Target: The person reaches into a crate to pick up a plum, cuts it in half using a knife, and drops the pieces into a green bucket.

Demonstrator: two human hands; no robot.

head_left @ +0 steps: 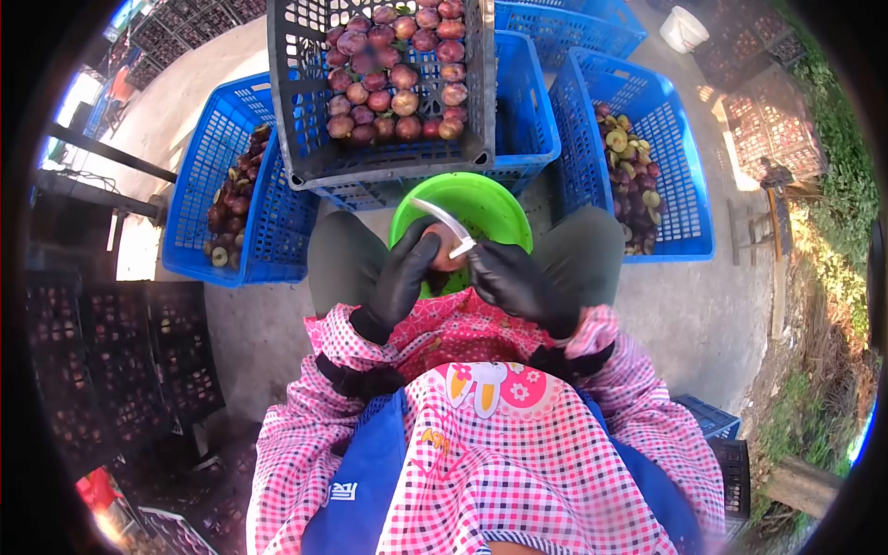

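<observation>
My left hand [400,282], in a black glove, is closed around a reddish plum [448,255]. In my right hand [518,283], gloved in black too, is a knife with a curved pale blade [441,216] and a white part at its base. The blade rises up and to the left, past the plum's upper side. Both hands are close together over a bright green basin [516,205] between my knees. Just beyond it, a black crate [388,170] of whole reddish-purple plums [404,102] rests on a blue crate.
A blue crate [289,231] with cut and whole fruit stands at the left, and another blue crate [680,153] with halved plums at the right. Dark crates [120,351] are stacked at far left. A white bucket [684,30] and greenery [837,148] are at upper right.
</observation>
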